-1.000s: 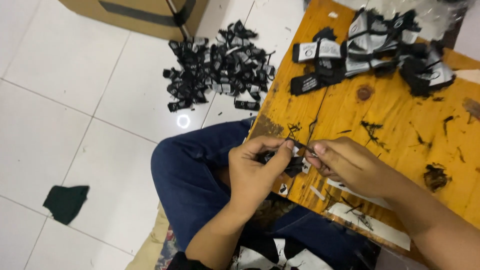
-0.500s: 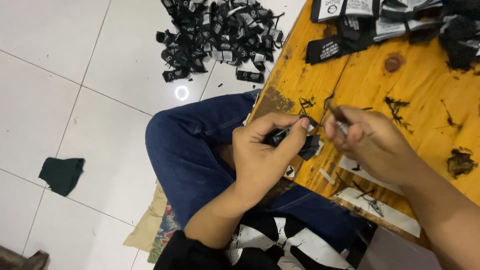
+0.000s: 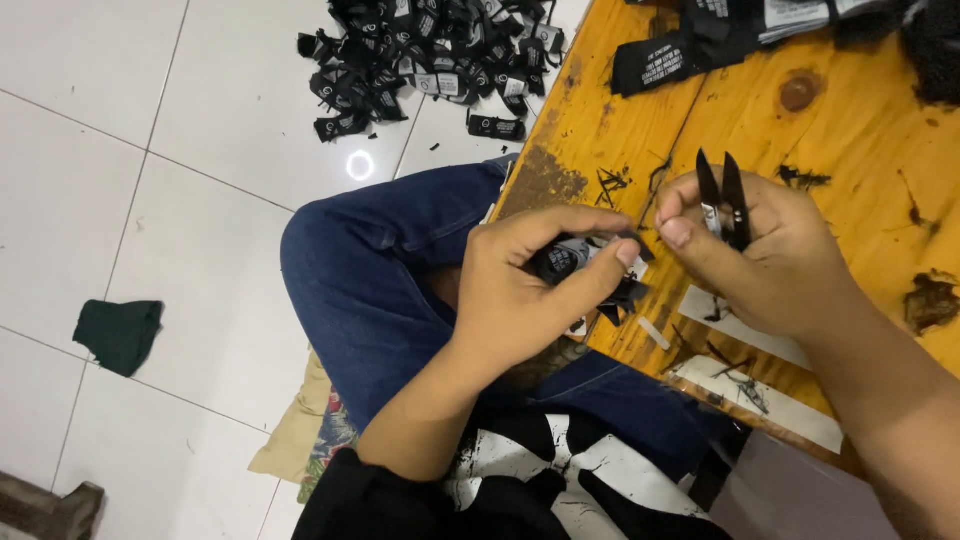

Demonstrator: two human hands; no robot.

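From the head view, a wooden table fills the upper right, its orange top stained with dark marks, a round knot and loose black threads. On the white tiled floor to the left lies a pile of black labels with small white printed patches, spread just off the table's near corner. More black labels, flat strips with white print, sit along the table's far edge. A dark green cloth lies alone on the tiles, well apart from everything else. White paper strips rest on the table just beside the right wrist. The person's knee in blue jeans rises between the floor pile and the table edge, under the left forearm.

The left hand is closed on a black label, pinched between thumb and fingers at the table's edge; the label's long axis runs roughly left to right, its free end toward the right hand. The right hand is curled around small black snips, whose two blades point up and away, slightly parted. The hands are almost touching; the fingers hide most of the label.
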